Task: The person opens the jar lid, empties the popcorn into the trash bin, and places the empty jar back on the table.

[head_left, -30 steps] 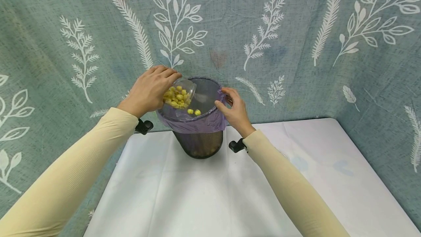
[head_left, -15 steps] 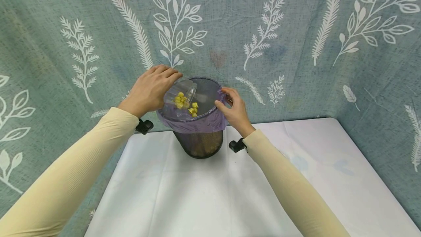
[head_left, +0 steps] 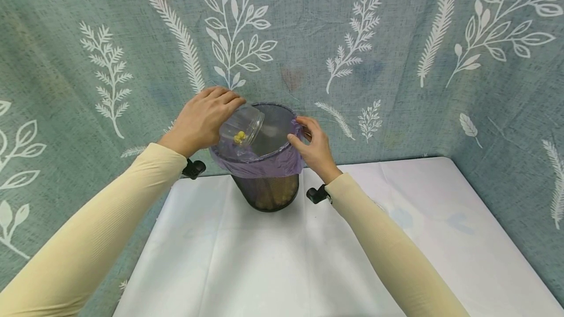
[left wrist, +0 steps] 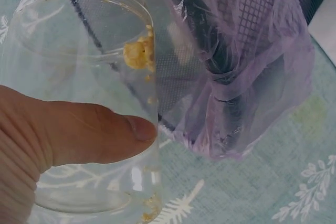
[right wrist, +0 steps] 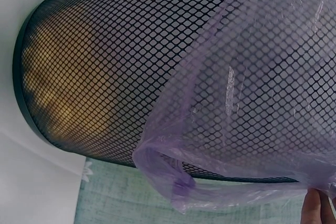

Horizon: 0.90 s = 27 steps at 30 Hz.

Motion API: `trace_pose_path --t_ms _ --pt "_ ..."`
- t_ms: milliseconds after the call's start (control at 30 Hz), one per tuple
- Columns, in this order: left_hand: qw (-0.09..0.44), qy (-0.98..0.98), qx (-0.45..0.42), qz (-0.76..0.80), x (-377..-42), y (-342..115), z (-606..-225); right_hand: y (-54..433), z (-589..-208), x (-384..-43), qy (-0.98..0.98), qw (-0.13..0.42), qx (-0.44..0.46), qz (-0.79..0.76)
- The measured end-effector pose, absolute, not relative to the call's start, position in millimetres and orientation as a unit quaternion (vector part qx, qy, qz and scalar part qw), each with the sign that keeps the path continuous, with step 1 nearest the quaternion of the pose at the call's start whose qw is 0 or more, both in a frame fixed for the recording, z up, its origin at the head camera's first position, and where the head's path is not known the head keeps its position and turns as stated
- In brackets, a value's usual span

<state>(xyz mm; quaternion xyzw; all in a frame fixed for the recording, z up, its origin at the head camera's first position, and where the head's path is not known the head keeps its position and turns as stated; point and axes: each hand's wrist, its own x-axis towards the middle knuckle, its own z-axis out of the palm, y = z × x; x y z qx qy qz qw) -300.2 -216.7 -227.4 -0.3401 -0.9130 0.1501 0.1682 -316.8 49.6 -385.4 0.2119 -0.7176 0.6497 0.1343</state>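
Note:
In the head view my left hand [head_left: 198,122] grips a clear plastic jar [head_left: 251,117], tipped with its mouth over a black mesh wastebasket [head_left: 269,194]. A little yellow popcorn [head_left: 240,137] is left inside the jar. The left wrist view shows my thumb [left wrist: 100,132] across the jar's side, a popcorn piece [left wrist: 137,54] near the mouth and crumbs along the wall. A purple bin bag [head_left: 270,166] lines the basket and folds over its rim. My right hand [head_left: 315,148] pinches bag and rim on the right side. Through the mesh, a yellowish heap [right wrist: 71,82] shows at the bottom.
The basket stands near the back edge of a table with a white cloth [head_left: 260,263]. Close behind hangs a green curtain [head_left: 299,33] with white leaf patterns, which also runs along both sides.
Popcorn has poured from the jar into the basket, from a large heap down to a few pieces. The jar has tipped slightly further; the right hand has stayed in place.

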Motion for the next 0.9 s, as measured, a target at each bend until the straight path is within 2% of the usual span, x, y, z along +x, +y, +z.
trace_pose_path --t_ms 900 --pt "0.181 -0.887 -0.362 0.223 -297.8 -199.3 -222.9 50.0 -384.9 -316.2 -0.717 0.135 0.210 0.651"
